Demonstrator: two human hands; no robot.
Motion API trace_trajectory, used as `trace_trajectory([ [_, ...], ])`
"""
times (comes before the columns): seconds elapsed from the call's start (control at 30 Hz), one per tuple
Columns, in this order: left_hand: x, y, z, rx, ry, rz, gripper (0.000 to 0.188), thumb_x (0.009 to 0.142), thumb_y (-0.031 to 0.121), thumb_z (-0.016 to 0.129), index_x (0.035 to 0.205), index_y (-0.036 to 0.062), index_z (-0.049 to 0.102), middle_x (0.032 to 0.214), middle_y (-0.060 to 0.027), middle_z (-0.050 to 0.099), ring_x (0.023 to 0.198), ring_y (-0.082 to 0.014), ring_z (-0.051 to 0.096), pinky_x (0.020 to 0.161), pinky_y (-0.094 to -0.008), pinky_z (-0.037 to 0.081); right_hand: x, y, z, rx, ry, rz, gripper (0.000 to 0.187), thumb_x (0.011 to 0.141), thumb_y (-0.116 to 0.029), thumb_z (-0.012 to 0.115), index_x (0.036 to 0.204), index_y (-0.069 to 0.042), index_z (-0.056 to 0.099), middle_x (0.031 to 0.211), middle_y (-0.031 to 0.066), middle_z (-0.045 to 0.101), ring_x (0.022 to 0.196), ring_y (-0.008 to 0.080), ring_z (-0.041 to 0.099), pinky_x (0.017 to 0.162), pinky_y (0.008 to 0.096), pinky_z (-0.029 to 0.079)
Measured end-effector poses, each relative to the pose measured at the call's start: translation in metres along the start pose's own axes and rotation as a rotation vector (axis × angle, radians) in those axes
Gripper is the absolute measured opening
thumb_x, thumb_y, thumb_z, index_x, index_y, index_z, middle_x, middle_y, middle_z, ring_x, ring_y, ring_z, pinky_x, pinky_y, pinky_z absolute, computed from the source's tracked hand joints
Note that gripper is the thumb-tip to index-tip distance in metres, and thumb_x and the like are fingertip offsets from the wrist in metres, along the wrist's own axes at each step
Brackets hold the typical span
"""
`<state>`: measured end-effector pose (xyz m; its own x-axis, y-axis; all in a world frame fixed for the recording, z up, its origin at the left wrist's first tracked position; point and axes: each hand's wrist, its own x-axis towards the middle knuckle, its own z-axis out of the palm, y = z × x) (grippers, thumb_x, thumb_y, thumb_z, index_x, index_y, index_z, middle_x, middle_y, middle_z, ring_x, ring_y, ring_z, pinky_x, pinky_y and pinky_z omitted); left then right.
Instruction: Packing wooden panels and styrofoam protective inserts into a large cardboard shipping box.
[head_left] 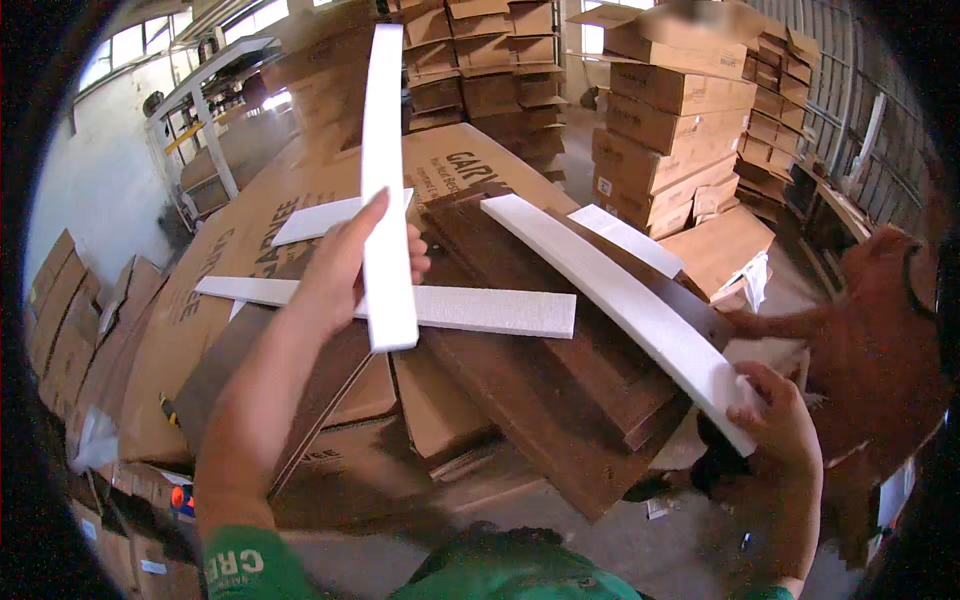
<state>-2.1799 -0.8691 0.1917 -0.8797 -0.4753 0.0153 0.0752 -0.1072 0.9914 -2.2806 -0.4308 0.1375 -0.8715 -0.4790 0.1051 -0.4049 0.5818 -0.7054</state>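
My left hand [340, 262] is closed round a long white foam strip [385, 130], which stands nearly upright above the boards. My right hand [785, 415] grips the near end of a second foam strip [610, 290]; that strip slants away over the dark brown boards [540, 375]. Behind my left hand, a third foam strip [500, 308] lies crosswise on the boards. Shorter white foam pieces rest farther back, one at the left [312, 222] and one at the right [630, 238].
Under the boards lies a large flat cardboard box [215, 260]. Tall stacks of cartons stand behind, at centre [480, 60] and right [675, 125]. A person in reddish-brown [870, 330] is close by on the right. More folded cardboard [65, 310] leans at the left.
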Motion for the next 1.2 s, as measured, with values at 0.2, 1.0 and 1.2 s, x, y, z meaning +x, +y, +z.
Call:
trace_trajectory([
  [0.2,0.064,-0.021,-0.032,1.061,-0.457,-0.194,0.051,0.079,0.048,0.054,0.087,-0.0016,0.062,0.079,-0.0076,0.062,0.069,-0.0131,0.055,0.061,-0.0276,0.043,-0.014,-0.017,0.024,0.68,0.073,0.095,0.045,0.078,-0.019,0.059,0.116,0.002,0.047,0.093,0.0077,0.058,0.088,0.0144,0.054,0.079,0.0271,0.042],
  [1.0,0.174,-0.077,-0.04,0.425,-0.565,-0.332,0.056,0.08,0.054,0.05,0.111,0.0074,0.049,0.087,-0.0046,0.052,0.075,-0.014,0.051,0.062,-0.0306,0.047,-0.002,0.028,0.124,0.857,0.387,0.3,0.038,0.082,-0.02,0.055,0.115,-0.001,0.048,0.108,0.0105,0.056,0.097,0.0211,0.055,0.084,0.0344,0.044],
  [1.2,0.178,-0.096,-0.022,0.282,-0.586,-0.277,0.038,0.081,0.046,0.05,0.09,0.009,0.054,0.072,-0.0015,0.049,0.063,-0.0129,0.046,0.053,-0.0288,0.039,-0.007,0.046,0.117,0.222,0.649,0.174,0.03,0.083,-0.016,0.052,0.109,-0.002,0.054,0.104,0.0115,0.059,0.096,0.0206,0.055,0.084,0.0336,0.043],
])
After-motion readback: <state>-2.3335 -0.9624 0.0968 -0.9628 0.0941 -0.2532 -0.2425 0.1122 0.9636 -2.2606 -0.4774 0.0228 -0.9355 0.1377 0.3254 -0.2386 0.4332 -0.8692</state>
